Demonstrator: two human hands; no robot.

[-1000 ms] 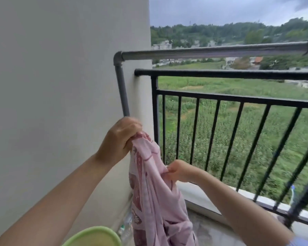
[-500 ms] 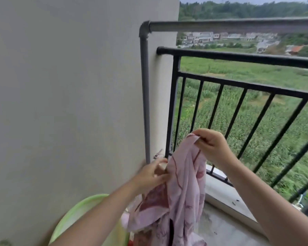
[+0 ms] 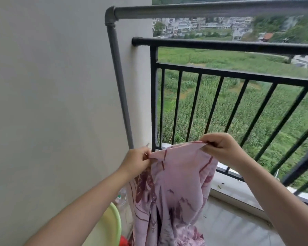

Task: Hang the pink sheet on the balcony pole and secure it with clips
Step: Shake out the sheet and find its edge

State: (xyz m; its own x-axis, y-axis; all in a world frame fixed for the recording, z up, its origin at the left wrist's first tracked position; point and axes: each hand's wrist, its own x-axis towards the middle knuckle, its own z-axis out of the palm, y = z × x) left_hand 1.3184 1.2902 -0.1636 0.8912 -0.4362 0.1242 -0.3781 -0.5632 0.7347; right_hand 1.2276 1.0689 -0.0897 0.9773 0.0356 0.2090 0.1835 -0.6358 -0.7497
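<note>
The pink sheet [image 3: 174, 189], patterned in dark red, hangs bunched from both my hands in front of the railing. My left hand [image 3: 137, 161] pinches its upper edge at the left, and my right hand [image 3: 219, 148] pinches the same edge further right and slightly higher, so a short stretch of the edge is spread between them. The grey balcony pole [image 3: 203, 10] runs horizontally across the top of the view, well above my hands, and bends down along the wall at its left end. No clips are visible.
A black metal railing [image 3: 220, 46] with vertical bars stands just behind the sheet, on a white ledge [image 3: 229, 187]. A white wall [image 3: 52, 103] fills the left. A light green basin [image 3: 114, 222] and a plastic bottle [image 3: 121, 197] sit low by the wall.
My hands have moved apart along the sheet's upper edge, spreading it out. The left hand rose a little and the view tilted down, so the pole sits higher in the frame.
</note>
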